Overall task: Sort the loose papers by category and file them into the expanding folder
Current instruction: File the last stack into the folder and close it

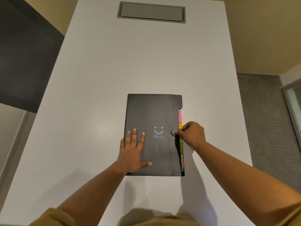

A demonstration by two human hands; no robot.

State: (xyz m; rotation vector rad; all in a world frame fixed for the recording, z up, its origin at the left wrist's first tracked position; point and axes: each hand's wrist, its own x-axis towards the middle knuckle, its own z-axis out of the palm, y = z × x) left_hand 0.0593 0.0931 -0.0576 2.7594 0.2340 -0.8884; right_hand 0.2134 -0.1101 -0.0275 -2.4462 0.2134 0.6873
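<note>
- The expanding folder (153, 115) is laid closed on the bench (97, 79), nearer the near edge than the far one and about midway between left and right edges; its long axis is run from near edge to far edge
- The left hand (132, 152) is spread flat with straight fingers and pressed on the cover's near-left part; nothing is gripped by it
- The right hand (193, 133) is curled at the folder's right side, where the round clasp (173, 132) appears to be pinched
- Coloured tabs (179, 115) are shown along the right side, so the opening is judged to lie directly under the right hand; the cover would likely be swung towards the left edge, where the left hand is in its path
- No loose papers are seen on the bench
- A recessed grey panel (151, 12) is set near the far edge
</note>
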